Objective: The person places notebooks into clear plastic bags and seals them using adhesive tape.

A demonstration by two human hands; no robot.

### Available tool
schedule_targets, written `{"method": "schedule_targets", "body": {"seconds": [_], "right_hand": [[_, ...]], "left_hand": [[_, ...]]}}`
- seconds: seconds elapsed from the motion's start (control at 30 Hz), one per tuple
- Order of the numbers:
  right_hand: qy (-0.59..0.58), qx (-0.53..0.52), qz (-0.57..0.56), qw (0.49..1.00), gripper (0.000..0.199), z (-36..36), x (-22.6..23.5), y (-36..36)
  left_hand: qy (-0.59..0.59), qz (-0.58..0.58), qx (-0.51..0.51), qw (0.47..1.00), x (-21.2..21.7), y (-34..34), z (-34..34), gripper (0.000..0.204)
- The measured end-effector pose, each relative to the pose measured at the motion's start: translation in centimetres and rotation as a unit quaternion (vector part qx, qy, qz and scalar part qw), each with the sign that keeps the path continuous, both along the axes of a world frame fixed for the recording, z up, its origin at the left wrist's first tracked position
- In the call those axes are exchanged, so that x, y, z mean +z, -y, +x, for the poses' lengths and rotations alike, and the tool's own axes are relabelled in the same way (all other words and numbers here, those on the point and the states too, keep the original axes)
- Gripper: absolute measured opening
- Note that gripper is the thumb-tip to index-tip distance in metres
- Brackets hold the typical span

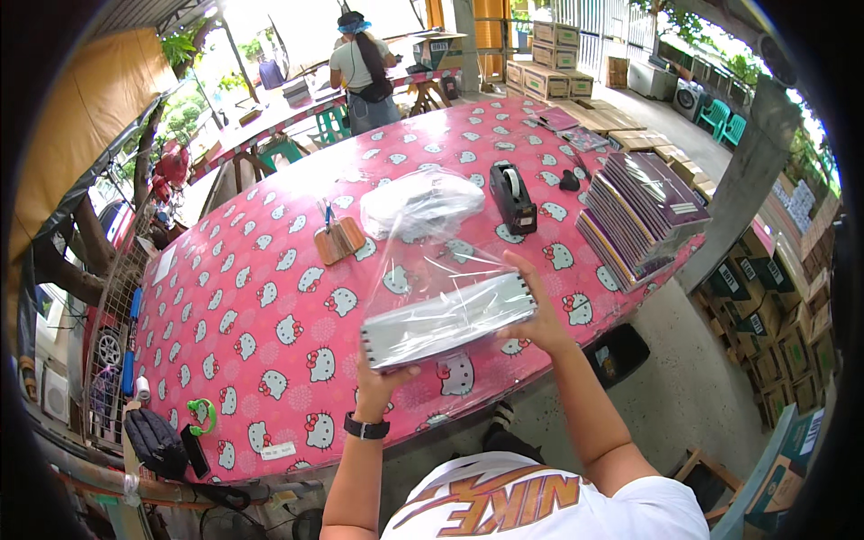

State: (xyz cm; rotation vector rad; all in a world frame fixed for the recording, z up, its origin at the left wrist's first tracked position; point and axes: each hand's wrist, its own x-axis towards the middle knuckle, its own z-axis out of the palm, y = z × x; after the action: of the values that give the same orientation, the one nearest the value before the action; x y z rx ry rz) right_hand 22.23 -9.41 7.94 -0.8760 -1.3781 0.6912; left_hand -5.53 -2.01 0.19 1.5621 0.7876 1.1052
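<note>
My left hand (pixel 381 385) and my right hand (pixel 542 313) are closed on opposite ends of a stack of spiral notebooks (pixel 447 319), held slightly tilted above the near table edge. White page edges face up, and black coils show at both ends. A clear plastic bag (pixel 418 261) surrounds the stack, its loose end stretching away over the table. Beyond it lies a heap of clear plastic bags (pixel 421 200). To the right of the heap stands a black tape dispenser (pixel 513 200); to its left is a wooden block (pixel 340 241) with a pen-like tool.
Purple notebooks (pixel 641 216) are piled at the table's right. A green-banded object (pixel 205 416), a phone (pixel 194 452) and a dark bag (pixel 157 441) lie at the left corner. Cartons (pixel 765 315) line the right side. Another person (pixel 363 72) stands at a far table.
</note>
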Motion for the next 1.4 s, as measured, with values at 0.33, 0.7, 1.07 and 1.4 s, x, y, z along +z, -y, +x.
{"method": "schedule_targets", "body": {"seconds": [0.33,0.7,1.07,1.4], "right_hand": [[0.306,-0.024,0.066,0.95,0.026,-1.0,5.1,-0.5],[-0.058,-0.026,0.012,0.998,0.021,2.3,9.6,-4.2],[0.313,0.156,-0.127,0.928,0.046,2.3,7.5,-8.4],[0.277,0.065,0.083,0.955,0.017,-1.9,9.5,-9.4]], "left_hand": [[-0.021,0.138,0.025,0.99,7.7,-0.6,2.3,0.092],[-0.027,0.109,0.011,0.994,8.0,-1.4,1.7,0.113],[-0.091,0.032,-0.021,0.995,8.8,-3.0,1.2,0.116],[0.08,-0.003,-0.185,0.98,10.6,-5.1,0.9,0.084]]}}
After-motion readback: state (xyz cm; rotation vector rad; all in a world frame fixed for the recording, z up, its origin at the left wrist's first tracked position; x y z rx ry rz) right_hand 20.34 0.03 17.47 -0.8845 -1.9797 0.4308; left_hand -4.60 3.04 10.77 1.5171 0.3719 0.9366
